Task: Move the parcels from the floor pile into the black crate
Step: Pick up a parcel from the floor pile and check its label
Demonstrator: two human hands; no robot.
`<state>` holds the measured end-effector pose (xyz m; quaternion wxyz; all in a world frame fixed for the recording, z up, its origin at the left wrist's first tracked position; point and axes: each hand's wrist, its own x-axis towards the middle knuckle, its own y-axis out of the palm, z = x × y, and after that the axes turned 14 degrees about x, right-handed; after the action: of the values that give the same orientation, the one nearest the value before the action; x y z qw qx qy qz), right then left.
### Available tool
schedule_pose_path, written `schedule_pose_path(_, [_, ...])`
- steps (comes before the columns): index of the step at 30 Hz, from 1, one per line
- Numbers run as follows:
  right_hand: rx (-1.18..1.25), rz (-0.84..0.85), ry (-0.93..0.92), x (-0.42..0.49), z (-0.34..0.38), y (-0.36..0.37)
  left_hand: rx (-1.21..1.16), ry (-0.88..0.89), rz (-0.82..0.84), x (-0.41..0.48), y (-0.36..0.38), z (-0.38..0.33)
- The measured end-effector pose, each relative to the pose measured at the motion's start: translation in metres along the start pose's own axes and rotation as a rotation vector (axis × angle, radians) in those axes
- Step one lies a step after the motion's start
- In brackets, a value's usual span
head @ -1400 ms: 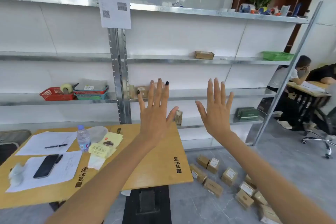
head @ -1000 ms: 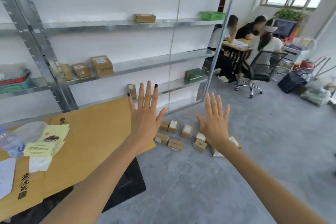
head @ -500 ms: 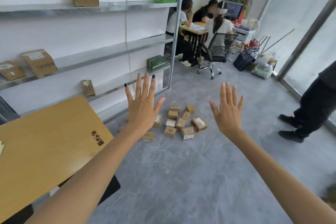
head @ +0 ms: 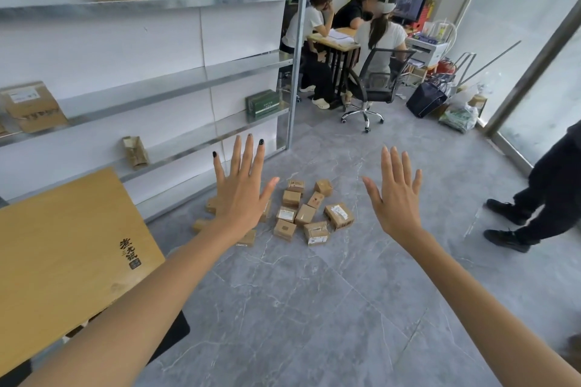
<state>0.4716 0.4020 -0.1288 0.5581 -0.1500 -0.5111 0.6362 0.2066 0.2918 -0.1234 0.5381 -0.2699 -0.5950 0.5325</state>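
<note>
Several small brown cardboard parcels point(head: 301, 214) lie in a loose pile on the grey floor near the foot of the metal shelving. My left hand point(head: 240, 192) is raised in front of me with fingers spread, holding nothing; it hides the pile's left part. My right hand point(head: 396, 195) is raised to the right of the pile, fingers straight and empty. Both hands hang in the air well above the parcels. A black object point(head: 171, 336) shows partly under the wooden table at lower left; I cannot tell if it is the crate.
A wooden table point(head: 63, 254) fills the lower left. Metal shelving point(head: 176, 85) with a few boxes runs along the left wall. People sit at a desk point(head: 336, 38) behind an office chair point(head: 374, 85). A standing person's legs point(head: 547, 195) are at the right.
The view has swung right, from the table and shelves to the floor pile, which now sits between my raised hands. Both hands stayed open and spread.
</note>
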Motion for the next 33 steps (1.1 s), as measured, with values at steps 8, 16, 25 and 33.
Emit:
schedule_pose_path(8, [0.043,0.032,0.076,0.025,-0.067,0.010,-0.069,0.074,0.005,0.044,0.028,-0.087])
schedule_pose_path(16, [0.042,0.094,0.178,0.066,-0.096,0.048,-0.093,0.110,0.054,0.103,0.070,-0.093])
schedule_pose_path(25, [-0.039,0.166,0.263,0.138,-0.119,0.108,-0.167,0.237,0.170,0.210,0.140,-0.096])
schedule_pose_path(33, [-0.059,0.197,0.359,0.202,-0.149,0.141,-0.203,0.319,0.262,0.295,0.199,-0.123])
